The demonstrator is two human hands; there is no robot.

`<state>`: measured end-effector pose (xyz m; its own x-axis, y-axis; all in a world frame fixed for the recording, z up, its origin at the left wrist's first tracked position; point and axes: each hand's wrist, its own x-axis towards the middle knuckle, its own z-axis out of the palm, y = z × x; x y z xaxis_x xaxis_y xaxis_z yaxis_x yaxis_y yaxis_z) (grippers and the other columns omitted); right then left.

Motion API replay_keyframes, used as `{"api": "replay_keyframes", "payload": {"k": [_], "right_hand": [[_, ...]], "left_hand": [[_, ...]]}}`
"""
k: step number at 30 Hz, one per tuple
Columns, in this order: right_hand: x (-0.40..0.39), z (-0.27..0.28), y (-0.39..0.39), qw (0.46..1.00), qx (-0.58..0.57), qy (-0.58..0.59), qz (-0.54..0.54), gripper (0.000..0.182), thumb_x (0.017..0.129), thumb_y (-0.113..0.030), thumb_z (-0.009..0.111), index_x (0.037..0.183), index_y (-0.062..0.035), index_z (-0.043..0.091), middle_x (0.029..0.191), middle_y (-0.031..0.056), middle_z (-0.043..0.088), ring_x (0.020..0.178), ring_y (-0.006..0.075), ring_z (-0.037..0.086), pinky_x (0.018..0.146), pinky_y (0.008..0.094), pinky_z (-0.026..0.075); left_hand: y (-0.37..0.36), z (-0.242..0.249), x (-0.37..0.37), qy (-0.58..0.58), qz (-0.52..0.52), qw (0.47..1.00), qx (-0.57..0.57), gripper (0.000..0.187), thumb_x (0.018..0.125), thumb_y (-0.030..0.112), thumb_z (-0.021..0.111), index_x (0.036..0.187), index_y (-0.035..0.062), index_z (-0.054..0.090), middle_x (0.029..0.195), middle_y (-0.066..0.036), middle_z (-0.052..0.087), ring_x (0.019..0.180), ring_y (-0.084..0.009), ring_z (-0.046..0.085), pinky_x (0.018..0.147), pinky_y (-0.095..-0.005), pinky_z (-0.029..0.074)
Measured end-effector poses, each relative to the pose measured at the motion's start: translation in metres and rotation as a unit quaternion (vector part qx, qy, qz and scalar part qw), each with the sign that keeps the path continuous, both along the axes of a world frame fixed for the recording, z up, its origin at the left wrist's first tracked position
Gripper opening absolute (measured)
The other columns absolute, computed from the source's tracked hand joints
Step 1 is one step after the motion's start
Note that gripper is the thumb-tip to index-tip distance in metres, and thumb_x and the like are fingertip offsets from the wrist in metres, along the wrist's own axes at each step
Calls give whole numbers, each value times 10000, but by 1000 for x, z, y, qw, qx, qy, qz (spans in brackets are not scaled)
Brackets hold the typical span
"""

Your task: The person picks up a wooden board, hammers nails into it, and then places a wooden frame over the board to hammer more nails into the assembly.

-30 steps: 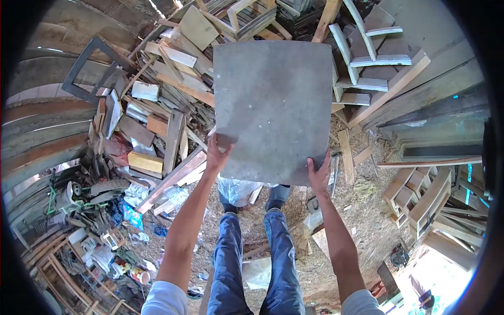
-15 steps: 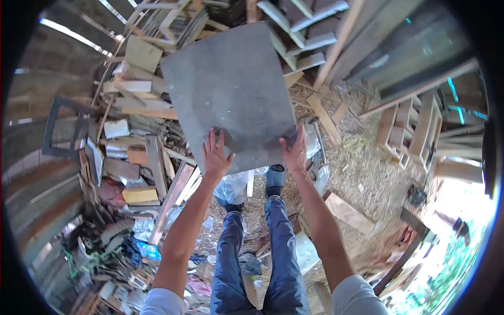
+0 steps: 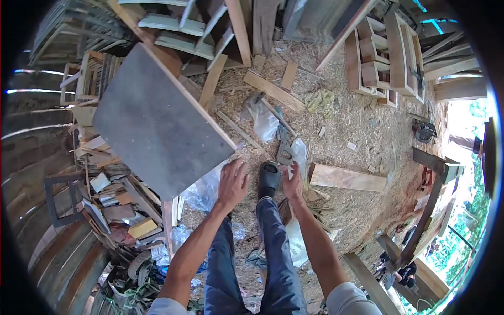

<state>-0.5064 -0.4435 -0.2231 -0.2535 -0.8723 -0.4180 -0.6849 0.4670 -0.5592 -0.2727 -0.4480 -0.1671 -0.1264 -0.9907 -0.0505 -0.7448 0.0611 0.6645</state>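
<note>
On either side of a shoe (image 3: 269, 178), the left hand (image 3: 233, 184) has its fingers spread, and the right hand (image 3: 292, 184) keeps thumb and fingers apart. The left is just beside the lowest edge of the tilted grey panel (image 3: 163, 123), ahead and leftward; the right is near a saw (image 3: 284, 149). Rightward lies a board (image 3: 347, 177); farther off stand wooden frames (image 3: 401, 55).

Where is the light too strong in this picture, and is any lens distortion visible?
Head view: glare washes out the opening at the right; head view again: the wall panels at lower left look bowed, and the corners fall to black.
</note>
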Motion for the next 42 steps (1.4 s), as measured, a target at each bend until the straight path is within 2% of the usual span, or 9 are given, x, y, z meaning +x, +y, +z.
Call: {"api": "replay_keyframes", "payload": {"k": [9, 19, 21, 24, 27, 28, 32, 38, 42], "right_hand": [[-84, -76, -73, 986, -83, 18, 143, 328, 863, -185, 608, 1139, -27, 530, 1036, 188, 582, 904, 372, 590, 765, 434, 484], [-42, -198, -188, 948, -71, 64, 302, 422, 860, -101, 513, 1275, -51, 460, 1199, 144, 533, 1082, 330, 531, 880, 447, 449], [-31, -219, -190, 934, -112, 94, 326, 449, 874, -108, 485, 1316, -55, 429, 1242, 139, 513, 1114, 320, 516, 914, 453, 428], [-24, -228, -195, 942, -22, 100, 321, 422, 894, -114, 414, 1312, -57, 416, 1251, 151, 503, 1143, 318, 497, 950, 445, 387], [-21, -227, -197, 929, 91, 84, 349, 335, 883, -134, 445, 1204, -40, 456, 1194, 192, 505, 1101, 363, 518, 896, 464, 426], [-18, -225, -191, 955, 116, 8, 273, 276, 860, -161, 489, 1096, -20, 464, 1107, 244, 508, 1008, 426, 539, 831, 492, 458], [-13, -211, -163, 979, -4, -44, 199, 333, 831, -170, 537, 1099, -1, 434, 1005, 292, 516, 926, 481, 539, 776, 526, 467], [-2, -150, -113, 984, 64, -106, 128, 302, 853, -165, 537, 1072, 11, 428, 886, 320, 536, 825, 490, 549, 688, 522, 438], [10, -119, -65, 986, 13, -107, 131, 310, 888, -195, 520, 1109, 0, 425, 859, 282, 586, 766, 461, 573, 644, 506, 433]], "left_hand": [[-70, -103, -96, -54, -57, 993, 86, 285, 841, 186, 591, 1091, 62, 537, 1110, -128, 544, 1083, -293, 505, 947, -434, 360], [-132, -234, -127, -237, -6, 966, 107, 716, 740, 325, 717, 1298, 7, 401, 1307, -179, 400, 1210, -336, 390, 981, -488, 329], [-133, -251, -124, -202, 11, 968, 147, 653, 769, 271, 700, 1294, 12, 411, 1277, -187, 455, 1190, -342, 431, 970, -486, 343], [-132, -266, -119, -66, 70, 991, 91, 448, 824, 125, 621, 1224, 16, 453, 1066, -179, 575, 1039, -347, 534, 898, -439, 418], [-132, -264, -113, -20, 95, 990, 100, 384, 813, 116, 617, 1166, 26, 493, 1045, -176, 582, 982, -351, 558, 853, -432, 450], [-133, -259, -113, -17, 99, 990, 99, 384, 813, 116, 617, 1166, 26, 493, 1045, -176, 582, 982, -351, 558, 853, -432, 450], [-124, -238, -113, 1, 131, 988, 79, 304, 800, 86, 592, 1091, 41, 519, 986, -172, 597, 931, -356, 578, 826, -432, 469], [-70, -188, -124, 57, 214, 973, 67, 266, 804, 98, 584, 1053, 53, 500, 906, -191, 599, 831, -378, 597, 713, -459, 503], [-23, -152, -114, 104, 248, 957, 108, 265, 836, 138, 593, 1068, 62, 490, 831, -216, 610, 765, -398, 610, 646, -481, 499]]}}
